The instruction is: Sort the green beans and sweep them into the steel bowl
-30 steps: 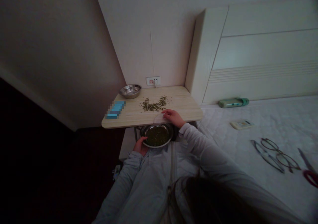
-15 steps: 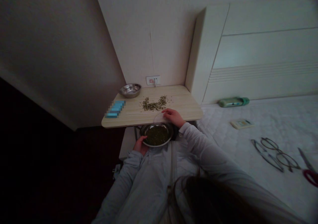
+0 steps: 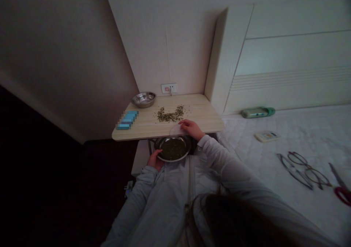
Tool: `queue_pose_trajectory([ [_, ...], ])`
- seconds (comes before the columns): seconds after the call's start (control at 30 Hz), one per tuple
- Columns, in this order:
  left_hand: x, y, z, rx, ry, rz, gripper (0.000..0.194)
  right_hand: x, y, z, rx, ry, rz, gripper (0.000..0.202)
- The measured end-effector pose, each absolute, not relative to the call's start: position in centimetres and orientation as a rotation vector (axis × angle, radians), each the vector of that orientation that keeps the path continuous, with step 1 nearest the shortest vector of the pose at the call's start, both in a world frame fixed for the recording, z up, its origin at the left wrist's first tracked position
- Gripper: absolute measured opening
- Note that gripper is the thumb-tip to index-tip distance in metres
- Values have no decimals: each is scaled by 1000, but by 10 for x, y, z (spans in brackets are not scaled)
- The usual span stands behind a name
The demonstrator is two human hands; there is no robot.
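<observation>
My left hand (image 3: 155, 160) grips the left rim of a metal bowl (image 3: 175, 160) that is held below the front edge of the small table. Small green bits (image 3: 173, 148) fill the bottom of this bowl. Pinched in my right hand (image 3: 189, 128) is a clear round disc (image 3: 175, 130), which lies at the table's front edge, over the back of the bowl. Beyond it, a pile of small green-brown grains (image 3: 170, 116) is spread on the wooden table (image 3: 148, 128).
A second metal bowl (image 3: 144, 100) stands at the table's back left, with a blue pixelated item (image 3: 127, 120) before it. On the bed at right lie a green bottle (image 3: 257, 112), a pale remote (image 3: 266, 136), glasses (image 3: 309, 169) and scissors (image 3: 341, 190). A socket (image 3: 169, 88) is behind the table.
</observation>
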State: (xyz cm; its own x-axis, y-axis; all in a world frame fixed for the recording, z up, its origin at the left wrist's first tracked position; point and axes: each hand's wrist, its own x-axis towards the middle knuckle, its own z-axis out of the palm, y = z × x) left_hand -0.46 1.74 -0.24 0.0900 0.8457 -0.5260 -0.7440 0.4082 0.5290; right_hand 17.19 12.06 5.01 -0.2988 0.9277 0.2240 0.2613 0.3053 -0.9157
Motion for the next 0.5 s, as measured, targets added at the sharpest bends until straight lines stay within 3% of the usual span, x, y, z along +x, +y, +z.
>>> queue_pose_trajectory([
  [0.5, -4, 17, -1, 145, 886, 1215, 25, 172, 123, 46, -1081, -1757, 1010, 24],
])
